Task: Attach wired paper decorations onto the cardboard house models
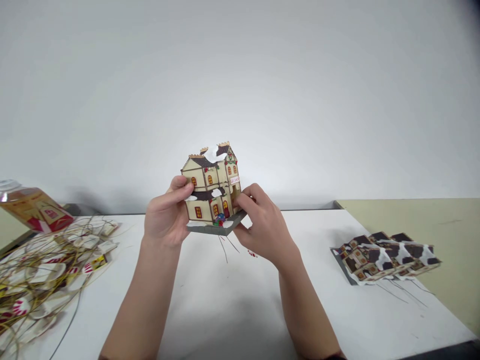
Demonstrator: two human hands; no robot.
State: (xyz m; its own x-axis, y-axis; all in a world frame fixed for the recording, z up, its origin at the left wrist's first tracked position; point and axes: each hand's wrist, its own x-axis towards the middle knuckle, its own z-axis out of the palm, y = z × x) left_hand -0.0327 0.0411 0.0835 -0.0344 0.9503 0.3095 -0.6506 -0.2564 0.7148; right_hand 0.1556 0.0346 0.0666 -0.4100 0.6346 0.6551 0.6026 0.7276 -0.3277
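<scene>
The left hand [163, 220] clasps the rear side of a snow-roofed miniature house [198, 212], thumb along the wall, while the right hand [264, 227] closes on the front side, fingers at the entrance; whether they also pinch a small part cannot be told. The house is raised above the white tabletop [225, 315], slightly tilted. Good handling means a firm left hold, light pressure near the wreath trim [230, 157], and thin wires [224, 250] hanging free below. Similar miniature houses [386, 257] lie to the right.
</scene>
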